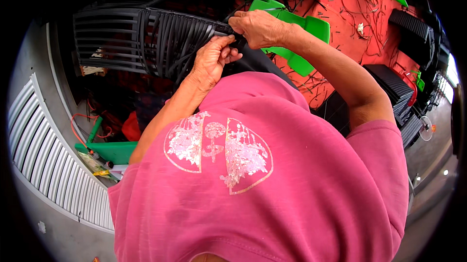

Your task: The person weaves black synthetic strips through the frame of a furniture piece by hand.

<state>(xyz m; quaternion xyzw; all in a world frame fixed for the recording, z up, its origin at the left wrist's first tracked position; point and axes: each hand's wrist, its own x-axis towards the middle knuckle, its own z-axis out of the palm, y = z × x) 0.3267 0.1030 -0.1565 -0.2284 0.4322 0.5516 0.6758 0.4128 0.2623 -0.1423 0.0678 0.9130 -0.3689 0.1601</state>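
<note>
A black slatted frame (pixel 109 36) stretches out to the left, with several flat black strips (pixel 181 38) wound across it close together toward its right end. My left hand (pixel 212 60) is at that end, thumb and forefinger pinched on a black strip, the other fingers loosely curled. Just to the right and slightly farther off, my right hand (pixel 258 28) is closed, its knuckles up and its fingers gripping a dark strip at the frame's corner. Most of that strip is hidden by the fingers and the dark background.
Green plastic chairs (pixel 318 29) stand beyond my right forearm on a red floor (pixel 357 18) strewn with strip scraps. Dark slatted stacks (pixel 389 84) are at the right. A green bench-like piece (pixel 114 152) with an orange hose (pixel 73 126) lies lower left, near a white slatted panel (pixel 44 140).
</note>
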